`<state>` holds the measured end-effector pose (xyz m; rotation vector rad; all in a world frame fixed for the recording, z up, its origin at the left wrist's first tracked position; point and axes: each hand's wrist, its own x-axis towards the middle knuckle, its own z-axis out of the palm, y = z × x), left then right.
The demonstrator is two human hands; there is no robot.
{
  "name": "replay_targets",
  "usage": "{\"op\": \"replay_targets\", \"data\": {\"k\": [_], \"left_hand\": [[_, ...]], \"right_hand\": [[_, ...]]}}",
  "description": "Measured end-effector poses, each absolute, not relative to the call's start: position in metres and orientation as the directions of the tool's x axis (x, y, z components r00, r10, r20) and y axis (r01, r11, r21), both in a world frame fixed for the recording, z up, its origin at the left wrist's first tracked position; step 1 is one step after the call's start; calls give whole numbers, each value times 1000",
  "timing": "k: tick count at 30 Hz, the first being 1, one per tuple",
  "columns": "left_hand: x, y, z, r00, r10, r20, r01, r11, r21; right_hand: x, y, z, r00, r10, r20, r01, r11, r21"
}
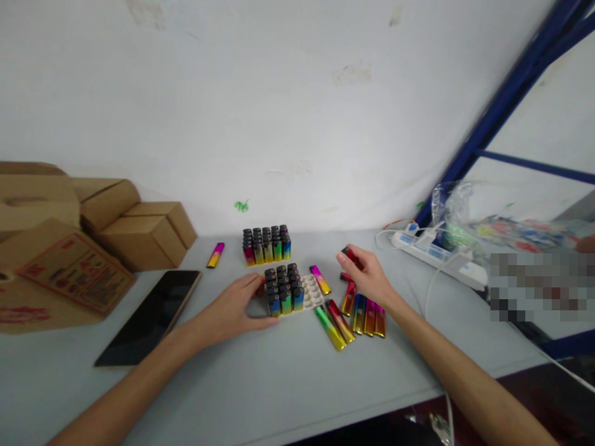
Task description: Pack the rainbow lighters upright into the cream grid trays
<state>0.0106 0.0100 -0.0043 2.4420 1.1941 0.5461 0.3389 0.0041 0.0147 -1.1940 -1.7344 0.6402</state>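
My left hand (237, 306) wraps round the left end of a pale tray (312, 298), with the thumb along its front and the fingers behind. Rows of upright black-topped lighters (286, 300) fill the tray's left part, while round hollows show on its right. Over the table to the right of the tray, my right hand (369, 275) pinches a red, dark-tipped lighter (348, 253). Beneath and beside that hand lie several shiny lighters in shaded colours, among them a green-gold one (331, 329), a red-gold one (341, 321) and a pink-yellow one (320, 280).
A second block of upright lighters (266, 246) stands near the wall. One purple-yellow lighter (215, 255) lies to its left. A black tablet (151, 319) and cardboard boxes (60, 272) occupy the left. A white power strip (439, 259) with cables lies right, beside a blue frame (488, 118).
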Motion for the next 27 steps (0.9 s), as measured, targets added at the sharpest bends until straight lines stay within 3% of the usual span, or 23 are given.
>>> {"op": "replay_targets", "data": {"k": [7, 27], "left_hand": [[11, 10, -4, 573, 800, 175, 673, -582, 456], [7, 11, -11, 578, 796, 179, 675, -589, 445]], "right_hand": [[329, 0, 14, -113, 894, 434, 551, 420, -722], [325, 4, 12, -105, 892, 439, 603, 408, -686]]}}
